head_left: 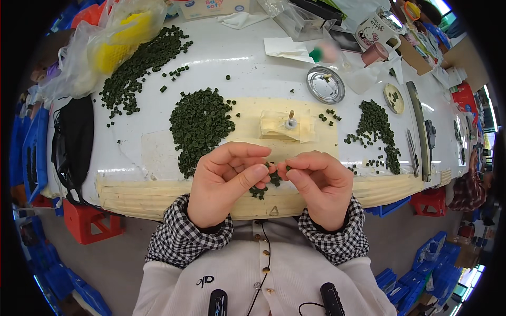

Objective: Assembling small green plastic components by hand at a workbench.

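Note:
My left hand (224, 181) and my right hand (322, 187) meet fingertip to fingertip above the table's near edge. The right thumb and forefinger pinch a small dark green part (288, 168). The left fingers curl toward the thumb, and a bit of dark green shows at their tips; its shape is mostly hidden. Under my hands lies a little cluster of dark green parts (257, 193), partly covered by the fingers. Just beyond them stands a block wrapped in cream tape (274, 126), with a pale ring and a short brownish pin (291, 114) upright on top.
A large heap of round green parts (200, 124) lies left of the block. Another heap (142, 66) spreads behind it, beside plastic bags (113, 45). More parts (375, 124) lie at right, near a metal lid (326, 84), tweezers (412, 152) and a white mug (377, 31).

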`<state>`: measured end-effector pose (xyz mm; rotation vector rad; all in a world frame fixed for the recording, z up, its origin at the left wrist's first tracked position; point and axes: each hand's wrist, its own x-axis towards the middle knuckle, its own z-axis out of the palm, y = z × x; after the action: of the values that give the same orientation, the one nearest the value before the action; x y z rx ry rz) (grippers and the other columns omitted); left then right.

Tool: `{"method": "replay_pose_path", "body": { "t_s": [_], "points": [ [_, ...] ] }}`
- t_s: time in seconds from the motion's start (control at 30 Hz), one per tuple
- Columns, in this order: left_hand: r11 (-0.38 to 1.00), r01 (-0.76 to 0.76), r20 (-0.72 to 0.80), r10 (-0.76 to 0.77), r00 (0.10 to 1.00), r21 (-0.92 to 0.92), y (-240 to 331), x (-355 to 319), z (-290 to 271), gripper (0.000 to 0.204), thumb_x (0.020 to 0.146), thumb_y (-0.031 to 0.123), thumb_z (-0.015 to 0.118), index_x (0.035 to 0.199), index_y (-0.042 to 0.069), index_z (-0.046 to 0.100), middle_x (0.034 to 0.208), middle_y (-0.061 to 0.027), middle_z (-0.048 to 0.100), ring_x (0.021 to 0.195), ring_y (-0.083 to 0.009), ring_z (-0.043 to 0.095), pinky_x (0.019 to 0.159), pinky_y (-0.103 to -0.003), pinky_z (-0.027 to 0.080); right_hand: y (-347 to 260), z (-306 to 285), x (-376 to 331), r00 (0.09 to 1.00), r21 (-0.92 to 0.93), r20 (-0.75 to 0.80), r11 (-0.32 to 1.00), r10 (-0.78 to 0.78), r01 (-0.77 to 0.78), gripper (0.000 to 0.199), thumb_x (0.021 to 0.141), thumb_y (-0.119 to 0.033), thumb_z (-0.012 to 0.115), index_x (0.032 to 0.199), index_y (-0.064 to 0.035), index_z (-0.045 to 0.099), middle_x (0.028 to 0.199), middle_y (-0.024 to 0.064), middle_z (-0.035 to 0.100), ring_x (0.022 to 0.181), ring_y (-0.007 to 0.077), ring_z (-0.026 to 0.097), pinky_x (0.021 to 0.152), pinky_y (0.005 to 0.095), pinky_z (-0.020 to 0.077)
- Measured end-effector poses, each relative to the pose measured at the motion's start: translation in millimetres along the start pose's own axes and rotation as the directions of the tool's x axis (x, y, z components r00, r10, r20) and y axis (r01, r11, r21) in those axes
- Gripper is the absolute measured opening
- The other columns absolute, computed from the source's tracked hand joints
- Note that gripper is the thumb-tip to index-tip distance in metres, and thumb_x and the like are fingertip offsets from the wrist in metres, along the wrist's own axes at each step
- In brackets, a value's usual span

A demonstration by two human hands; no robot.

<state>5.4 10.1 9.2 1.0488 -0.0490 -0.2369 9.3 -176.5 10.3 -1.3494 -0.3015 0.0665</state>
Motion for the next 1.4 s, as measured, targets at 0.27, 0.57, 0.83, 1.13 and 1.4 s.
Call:
{"method": "replay_pose_path", "body": {
  "t_s": [0.27,0.57,0.83,1.13,1.4],
  "points": [
    [0.998,0.047,0.059,-0.049,0.997,0.031,-2,0,-6,0.015,0.093,0.005,0.062,0.105,-0.002,0.065,0.096,-0.0103,0.07,0.084,-0.0108,0.065,0.074,-0.024,0.054,4,2,3,0.993,-0.178,0.008,0.977,-0.114,0.114,0.021,0.081,0.009,0.066,0.101,0.0025,0.067,0.097,0.0099,0.068,0.085,0.0162,0.066,0.079,0.0262,0.0514],
    [1.0,-0.007,0.041,0.006,0.999,0.027,-8,-1,-7,0.012,0.091,0.004,0.064,0.101,-0.002,0.066,0.092,-0.0087,0.07,0.077,-0.0079,0.063,0.07,-0.021,0.052,-1,8,5,0.968,-0.424,0.057,0.872,-0.244,0.244,0.022,0.078,0.007,0.071,0.098,-0.0027,0.072,0.09,0.0087,0.065,0.078,0.0165,0.065,0.067,0.0253,0.0519],
    [0.989,-0.144,0.052,0.142,0.988,0.039,-12,-4,-6,0.011,0.088,-0.002,0.064,0.099,-0.004,0.067,0.091,-0.0082,0.069,0.076,-0.0087,0.062,0.069,-0.021,0.051,3,12,1,0.969,-0.366,0.058,0.898,-0.24,0.244,0.024,0.079,0.008,0.071,0.1,-0.0034,0.071,0.09,0.0089,0.065,0.077,0.0155,0.065,0.066,0.0247,0.0518],
    [0.975,-0.212,0.116,0.204,0.972,0.061,-10,-4,-5,0.018,0.087,-0.006,0.063,0.105,-0.005,0.067,0.094,-0.0104,0.066,0.079,-0.0112,0.063,0.071,-0.022,0.052,11,13,0,0.943,-0.291,0.02,0.901,-0.331,0.322,0.025,0.078,0.008,0.071,0.101,-0.0002,0.068,0.094,0.011,0.065,0.083,0.0194,0.065,0.07,0.0261,0.0526],
    [0.942,-0.31,-0.003,0.313,0.95,0.126,-12,-5,-5,0.017,0.085,-0.008,0.066,0.101,-0.006,0.067,0.095,-0.011,0.066,0.081,-0.0118,0.063,0.072,-0.022,0.051,2,16,-1,0.922,-0.489,0.148,0.784,-0.358,0.383,0.031,0.079,0.007,0.07,0.108,-0.0013,0.069,0.102,0.0127,0.064,0.086,0.0212,0.064,0.072,0.0267,0.0533]
  ]
}}
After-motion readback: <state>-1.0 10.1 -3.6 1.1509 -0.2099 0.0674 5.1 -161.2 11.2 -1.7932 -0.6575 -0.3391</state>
